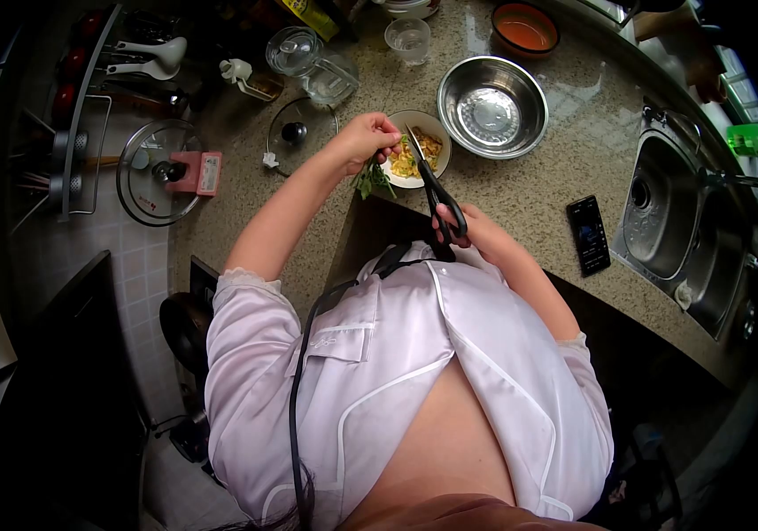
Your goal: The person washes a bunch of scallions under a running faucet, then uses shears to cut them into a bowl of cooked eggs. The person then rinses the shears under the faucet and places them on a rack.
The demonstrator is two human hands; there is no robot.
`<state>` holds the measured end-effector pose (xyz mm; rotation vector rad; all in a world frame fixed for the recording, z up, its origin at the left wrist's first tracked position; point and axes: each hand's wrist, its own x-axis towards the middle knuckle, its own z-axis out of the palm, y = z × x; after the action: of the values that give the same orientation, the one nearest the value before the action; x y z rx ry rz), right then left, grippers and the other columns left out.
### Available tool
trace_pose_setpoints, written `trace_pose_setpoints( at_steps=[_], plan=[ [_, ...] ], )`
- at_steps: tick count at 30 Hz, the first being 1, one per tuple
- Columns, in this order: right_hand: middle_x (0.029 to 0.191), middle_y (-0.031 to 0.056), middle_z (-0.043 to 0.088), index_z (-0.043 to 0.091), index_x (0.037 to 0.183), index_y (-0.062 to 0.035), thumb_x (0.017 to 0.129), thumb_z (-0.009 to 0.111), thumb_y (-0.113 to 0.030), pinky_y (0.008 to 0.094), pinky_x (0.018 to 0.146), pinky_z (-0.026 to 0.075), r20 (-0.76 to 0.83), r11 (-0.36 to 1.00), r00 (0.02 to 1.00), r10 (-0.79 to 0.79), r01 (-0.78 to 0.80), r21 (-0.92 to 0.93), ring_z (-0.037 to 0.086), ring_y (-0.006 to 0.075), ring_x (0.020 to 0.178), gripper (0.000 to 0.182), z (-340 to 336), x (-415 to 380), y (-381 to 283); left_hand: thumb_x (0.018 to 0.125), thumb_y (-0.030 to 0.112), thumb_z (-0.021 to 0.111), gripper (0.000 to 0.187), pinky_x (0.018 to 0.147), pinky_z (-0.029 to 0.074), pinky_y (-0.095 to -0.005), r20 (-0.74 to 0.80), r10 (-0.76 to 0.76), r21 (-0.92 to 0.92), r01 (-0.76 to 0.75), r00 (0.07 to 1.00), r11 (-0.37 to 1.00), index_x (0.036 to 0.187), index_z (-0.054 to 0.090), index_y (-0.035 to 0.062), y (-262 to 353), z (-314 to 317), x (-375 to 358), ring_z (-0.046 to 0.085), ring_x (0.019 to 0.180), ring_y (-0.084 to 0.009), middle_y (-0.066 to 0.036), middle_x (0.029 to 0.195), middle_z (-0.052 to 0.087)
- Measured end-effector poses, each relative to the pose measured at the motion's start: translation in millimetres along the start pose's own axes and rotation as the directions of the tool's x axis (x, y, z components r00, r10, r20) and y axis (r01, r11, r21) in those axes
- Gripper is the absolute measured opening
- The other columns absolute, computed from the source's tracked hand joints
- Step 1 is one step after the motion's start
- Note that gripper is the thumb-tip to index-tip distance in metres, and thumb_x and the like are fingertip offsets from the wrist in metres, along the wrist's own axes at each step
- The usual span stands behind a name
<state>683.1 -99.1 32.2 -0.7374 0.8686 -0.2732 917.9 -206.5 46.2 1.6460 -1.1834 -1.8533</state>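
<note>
The left hand (pixel 368 142) pinches its fingers closed on greens (pixel 374 180), leaves drooping by the white bowl (pixel 446 152). The right hand's (pixel 465 227) fingers are curled around the handles of the scissors (pixel 435 188), which slant over that bowl, tips pointing away from the body, towards the left hand. Yellowish food (pixel 417 159) fills the bowl; a metal bowl (pixel 492 106) stands just beside it on the bench (pixel 521 190).

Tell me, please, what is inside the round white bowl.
The round white bowl holds yellow and brown food pieces. Black-handled metal scissors and the left hand hide parts of its inside; what lies beneath them, or beneath the food, cannot be seen.
</note>
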Motion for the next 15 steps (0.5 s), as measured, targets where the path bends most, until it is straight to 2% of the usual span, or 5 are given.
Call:
trace_pose_setpoints(
  at_steps=[4,7,9,12,15],
  plan=[
    [0.071,-0.0003,0.054,0.054,0.085,-0.0107,0.080,0.051,-0.056,0.0185,0.052,0.030,0.031,0.999,0.999,-0.033,0.032,0.028,0.048,0.0059,0.062,0.046,-5,9,2,0.084,0.006,0.056,0.007,0.048,0.041,-0.0200,-0.024,0.024,-0.020,-0.024,0.999,0.999,0.084,0.051,0.0020,1,-2,-1,0.050,0.056,-0.0082,-0.007,0.071,0.058],
    [0.069,-0.0002,0.054,0.055,0.084,-0.0103,0.080,0.049,-0.057,0.0187,0.049,0.029,0.004,0.996,0.999,-0.050,0.049,0.070,0.044,0.0057,0.057,0.047,-3,8,5,0.084,0.006,0.055,0.006,0.048,0.041,-0.0201,-0.065,0.048,-0.046,-0.051,0.997,0.998,0.084,0.051,0.0013,-1,-3,1,0.050,0.056,-0.0084,-0.007,0.071,0.057],
    [0.068,-0.0002,0.053,0.055,0.084,-0.0098,0.080,0.048,-0.059,0.0198,0.046,0.027,0.069,0.998,0.997,-0.040,0.037,0.050,0.039,0.0059,0.053,0.049,-3,6,7,0.085,0.006,0.055,0.006,0.048,0.041,-0.0201,-0.088,0.050,-0.052,-0.055,0.995,0.997,0.084,0.051,0.0009,-2,-3,1,0.050,0.056,-0.0084,-0.007,0.071,0.057],
    [0.068,0.0000,0.053,0.055,0.084,-0.0092,0.080,0.048,-0.059,0.0205,0.045,0.025,0.084,0.998,0.996,-0.035,0.031,0.057,0.035,0.0064,0.050,0.051,5,8,13,0.084,0.005,0.055,0.006,0.047,0.041,-0.0202,-0.107,0.052,-0.055,-0.058,0.993,0.997,0.084,0.051,0.0007,-3,-1,1,0.050,0.056,-0.0088,-0.008,0.070,0.058],
    [0.069,-0.0002,0.054,0.055,0.085,-0.0092,0.080,0.047,-0.060,0.0194,0.046,0.024,0.060,0.997,0.998,-0.029,0.024,0.074,0.035,0.0063,0.051,0.051,12,7,13,0.084,0.005,0.055,0.007,0.046,0.041,-0.0203,-0.109,0.050,-0.010,-0.051,0.993,0.999,0.084,0.050,0.0006,-6,1,2,0.051,0.055,-0.0092,-0.008,0.068,0.058]
  ],
)
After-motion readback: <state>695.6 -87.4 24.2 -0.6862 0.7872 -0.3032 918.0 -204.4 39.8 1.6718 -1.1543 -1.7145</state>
